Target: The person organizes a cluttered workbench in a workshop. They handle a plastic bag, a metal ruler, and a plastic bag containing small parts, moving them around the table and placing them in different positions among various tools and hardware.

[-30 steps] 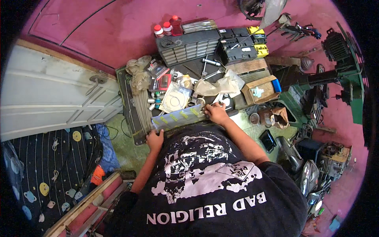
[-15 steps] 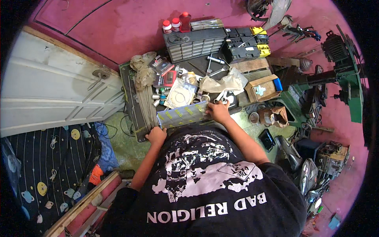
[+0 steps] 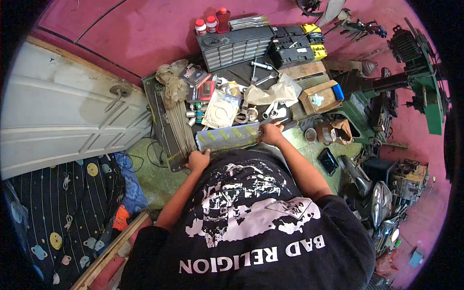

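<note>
Near the frame's centre, the left hand (image 3: 197,159) and right hand (image 3: 270,134) each clamp fingers on opposite ends of a long grey tray (image 3: 227,137) with yellow labels, above the cluttered workbench (image 3: 159,104).

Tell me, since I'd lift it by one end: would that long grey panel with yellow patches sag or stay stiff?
The grey panel probably stays stiff: it looks flat and straight between the left hand and right hand. Its long, thin shape might twist or swing if held by one end.
</note>
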Demonstrator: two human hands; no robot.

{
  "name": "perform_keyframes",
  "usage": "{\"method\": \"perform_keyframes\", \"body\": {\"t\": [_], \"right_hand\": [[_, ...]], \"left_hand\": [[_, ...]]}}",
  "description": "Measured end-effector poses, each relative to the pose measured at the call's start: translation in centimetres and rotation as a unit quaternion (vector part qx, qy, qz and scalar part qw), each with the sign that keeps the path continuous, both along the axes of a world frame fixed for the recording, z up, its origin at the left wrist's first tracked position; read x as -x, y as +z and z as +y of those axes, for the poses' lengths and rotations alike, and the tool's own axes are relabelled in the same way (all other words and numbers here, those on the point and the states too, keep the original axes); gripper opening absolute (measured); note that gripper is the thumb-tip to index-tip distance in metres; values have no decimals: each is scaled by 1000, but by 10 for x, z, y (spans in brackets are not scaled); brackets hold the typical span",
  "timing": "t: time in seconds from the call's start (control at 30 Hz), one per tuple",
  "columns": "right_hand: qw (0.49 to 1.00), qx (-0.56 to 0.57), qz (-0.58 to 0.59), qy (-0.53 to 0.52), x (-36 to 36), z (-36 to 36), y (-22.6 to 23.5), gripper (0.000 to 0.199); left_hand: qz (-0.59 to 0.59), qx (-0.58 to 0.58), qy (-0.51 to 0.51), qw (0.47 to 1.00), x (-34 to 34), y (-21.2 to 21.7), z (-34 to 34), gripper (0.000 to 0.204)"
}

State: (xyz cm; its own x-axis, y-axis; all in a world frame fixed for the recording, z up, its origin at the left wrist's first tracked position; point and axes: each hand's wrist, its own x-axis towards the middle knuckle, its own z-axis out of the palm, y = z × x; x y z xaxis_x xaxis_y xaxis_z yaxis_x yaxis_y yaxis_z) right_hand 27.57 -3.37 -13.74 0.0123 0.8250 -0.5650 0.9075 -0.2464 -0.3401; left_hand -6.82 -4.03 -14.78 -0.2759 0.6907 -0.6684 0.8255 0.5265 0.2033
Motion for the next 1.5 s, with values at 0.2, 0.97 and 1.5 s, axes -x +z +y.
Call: {"method": "perform_keyframes", "body": {"t": [0.2,0.97,1.5], "right_hand": [[972,59,195,-120,-42,20,9,48],[735,2,490,-469,-62,-47,-15,67],[653,6,626,-426,-92,-14,16,34]], "left_hand": [[-72,-17,-50,996,3,-42,-5,49],[-539,-2,172,824,-43,-30,-15,34],[-604,-28,172,778,-103,1,-24,42]]}}
